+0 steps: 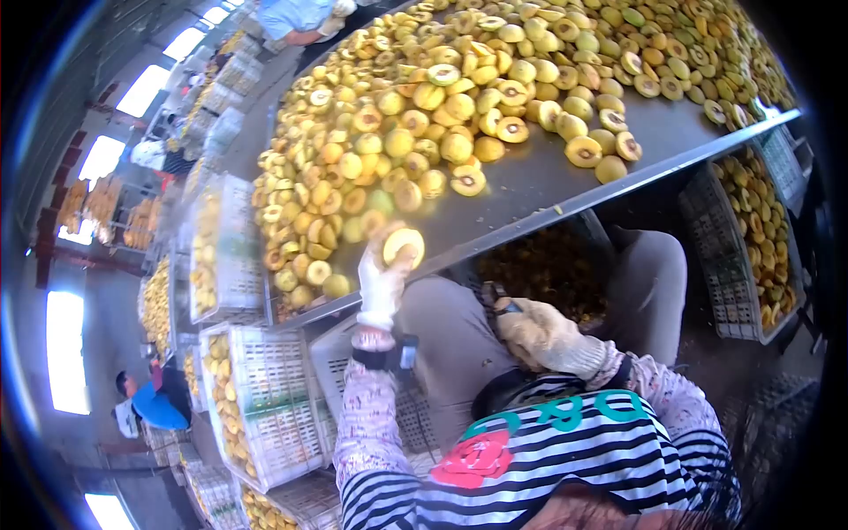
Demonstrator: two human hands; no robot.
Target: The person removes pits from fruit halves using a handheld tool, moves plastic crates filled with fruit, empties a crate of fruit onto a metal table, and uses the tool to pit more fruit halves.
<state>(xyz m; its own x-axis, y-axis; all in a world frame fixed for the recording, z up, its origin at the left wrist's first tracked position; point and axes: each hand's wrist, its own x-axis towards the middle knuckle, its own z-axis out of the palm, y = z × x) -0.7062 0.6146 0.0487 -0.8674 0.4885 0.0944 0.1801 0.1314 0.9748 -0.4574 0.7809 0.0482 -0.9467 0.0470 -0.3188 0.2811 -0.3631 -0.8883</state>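
My left hand [386,272], in a white glove with bare fingertips, holds a halved yellow fruit [404,249] with its pale cut face showing, at the table's near edge. My right hand [546,336], in a beige glove, is wrapped round a dark-handled tool [505,306] above my lap; the tool's far end is hard to make out. A large heap of halved yellow fruits [459,106] covers much of the metal table [530,190], some with dark centres showing.
Below the table edge between my knees lies a container of dark scraps [548,269]. Crates of fruit stand at the right [729,256] and left [274,402]. A person [305,18] works across the table; another person in blue [159,405] is at the far left.
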